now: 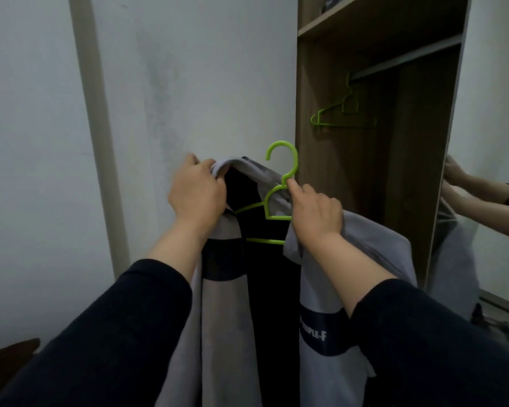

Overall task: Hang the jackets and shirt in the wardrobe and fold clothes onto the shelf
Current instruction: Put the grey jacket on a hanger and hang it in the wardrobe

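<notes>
Hanging out of frame below, the soft grey jacket (224,318) with dark bands and partly legible lettering hides most of the thin lime plastic hanger (279,198) it drapes. Gripping the collar fabric is the left hand (199,192), while the right hand (316,211) pinches the hanger's neck under its curved hook. Beyond, the wooden wardrobe (315,83) holds another green hanger (335,113) on a grey rail (409,58).
</notes>
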Demonstrator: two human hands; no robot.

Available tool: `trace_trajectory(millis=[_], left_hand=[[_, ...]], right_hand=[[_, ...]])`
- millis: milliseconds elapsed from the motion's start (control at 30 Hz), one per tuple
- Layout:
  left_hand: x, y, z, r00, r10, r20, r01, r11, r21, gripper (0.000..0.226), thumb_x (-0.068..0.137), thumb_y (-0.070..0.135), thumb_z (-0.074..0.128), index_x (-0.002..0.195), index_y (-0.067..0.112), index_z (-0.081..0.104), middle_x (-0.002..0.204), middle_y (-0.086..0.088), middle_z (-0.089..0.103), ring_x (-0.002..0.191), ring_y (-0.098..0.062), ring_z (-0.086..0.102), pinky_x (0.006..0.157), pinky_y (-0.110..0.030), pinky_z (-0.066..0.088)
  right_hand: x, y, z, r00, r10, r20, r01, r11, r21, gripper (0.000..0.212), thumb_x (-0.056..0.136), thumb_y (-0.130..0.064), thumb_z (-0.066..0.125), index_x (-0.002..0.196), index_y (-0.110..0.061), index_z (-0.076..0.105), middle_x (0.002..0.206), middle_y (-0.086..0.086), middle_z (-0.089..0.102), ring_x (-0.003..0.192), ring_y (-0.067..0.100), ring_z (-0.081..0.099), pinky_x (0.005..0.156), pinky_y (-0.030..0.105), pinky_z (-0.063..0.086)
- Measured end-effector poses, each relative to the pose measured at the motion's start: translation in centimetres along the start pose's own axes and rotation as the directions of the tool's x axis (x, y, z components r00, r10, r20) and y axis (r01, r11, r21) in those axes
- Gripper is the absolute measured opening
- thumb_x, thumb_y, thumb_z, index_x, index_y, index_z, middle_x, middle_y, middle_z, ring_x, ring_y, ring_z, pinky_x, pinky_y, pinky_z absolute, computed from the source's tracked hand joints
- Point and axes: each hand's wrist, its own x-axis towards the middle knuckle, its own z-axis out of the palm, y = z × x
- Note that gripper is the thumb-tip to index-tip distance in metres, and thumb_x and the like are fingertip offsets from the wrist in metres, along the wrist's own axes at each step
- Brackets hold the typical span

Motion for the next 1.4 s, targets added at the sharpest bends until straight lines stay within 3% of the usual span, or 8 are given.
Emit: trace_trajectory(millis=[133,233,367,500,833,1067,1233,1400], left_hand=[[-1.3,1.3,1.2,0.945,0.077,0.317,-0.045,0.993,-0.105,0.031,0.089,0.039,0.057,0.11,0.017,0.055,0.105,-0.012,0.065,0.1,-0.033,0.061,0.073,-0.034,0.044],[-3.3,0.9,2.2,0.762,0.172,0.624,-0.006,0.966,-0.259,0.064,0.078,0.073,0.05,0.121,0.025,0.049,0.101,0.0,0.064,0.098,-0.019,0.062,0.086,-0.033,0.047],[-2.9,0.0,3.7,0.927,0.179,0.331,-0.108,0.969,-0.223,0.075,0.075,0.076,0.017,0.123,0.03,0.052,0.117,-0.002,0.058,0.116,-0.023,0.051,0.098,-0.04,0.042],[-2.6,1.2,4.9,0.836,0.212,0.506,-0.229,0.973,-0.03,0.059,0.088,0.068,0.03,0.119,0.021,0.048,0.129,-0.004,0.049,0.127,-0.025,0.039,0.107,-0.051,0.023],[-0.2,4.8,6.2,0.929,0.114,0.352,-0.073,0.989,-0.126,0.049,0.099,0.049,0.029,0.111,0.013,0.059,0.124,-0.018,0.06,0.12,-0.035,0.049,0.097,-0.042,0.032],[1.1,5.2,7.3,0.913,-0.085,0.399,0.142,0.983,-0.115,0.07,0.095,0.063,0.023,0.102,0.011,0.069,0.116,-0.019,0.065,0.111,-0.037,0.058,0.082,-0.035,0.04],[-0.4,5.3,10.3,0.917,0.149,0.37,-0.028,0.949,-0.314,0.052,0.098,0.054,0.023,0.1,0.017,0.059,0.111,-0.018,0.065,0.106,-0.039,0.058,0.082,-0.04,0.042],[-1.3,4.5,13.8,0.927,0.371,0.063,-0.327,0.877,-0.351,0.044,0.096,0.043,0.026,0.104,0.011,0.056,0.102,-0.015,0.061,0.094,-0.036,0.056,0.078,-0.04,0.038]], right_hand=[[1.3,1.1,-0.6,0.972,0.236,0.014,-0.236,0.965,0.118,0.034,0.099,-0.013,0.028,0.131,-0.02,0.037,0.116,0.013,0.06,0.099,0.037,0.062,0.069,0.036,0.035],[2.1,2.2,-0.9,0.936,0.353,-0.006,-0.344,0.917,0.202,0.027,0.1,-0.015,0.029,0.126,-0.015,0.038,0.112,0.013,0.064,0.097,0.034,0.063,0.069,0.035,0.036],[1.8,2.6,-1.1,0.967,0.254,0.01,-0.247,0.93,0.273,0.031,0.102,-0.029,0.035,0.13,-0.016,0.038,0.118,0.014,0.064,0.104,0.035,0.061,0.071,0.036,0.034],[1.3,2.3,-1.6,0.978,0.21,0.002,-0.192,0.889,0.415,0.029,0.099,-0.036,0.042,0.121,-0.018,0.038,0.108,0.011,0.065,0.097,0.035,0.062,0.07,0.035,0.037],[0.9,4.5,-1.6,0.901,0.31,-0.304,-0.056,0.777,0.627,0.022,0.101,-0.027,0.038,0.099,-0.014,0.056,0.079,0.009,0.063,0.076,0.033,0.061,0.065,0.047,0.046],[-0.4,5.3,-1.7,0.996,0.092,-0.012,-0.087,0.966,0.243,0.03,0.098,-0.047,0.034,0.121,-0.029,0.04,0.097,0.011,0.068,0.089,0.037,0.064,0.071,0.042,0.05],[0.0,6.6,-0.9,0.96,0.25,-0.128,-0.229,0.96,0.161,0.029,0.099,-0.044,0.035,0.114,-0.025,0.051,0.094,0.014,0.067,0.086,0.038,0.063,0.066,0.037,0.042],[2.1,8.8,-0.7,0.927,0.28,-0.25,-0.241,0.954,0.176,0.028,0.098,-0.043,0.038,0.105,-0.023,0.055,0.081,0.009,0.063,0.074,0.033,0.06,0.061,0.032,0.04]])
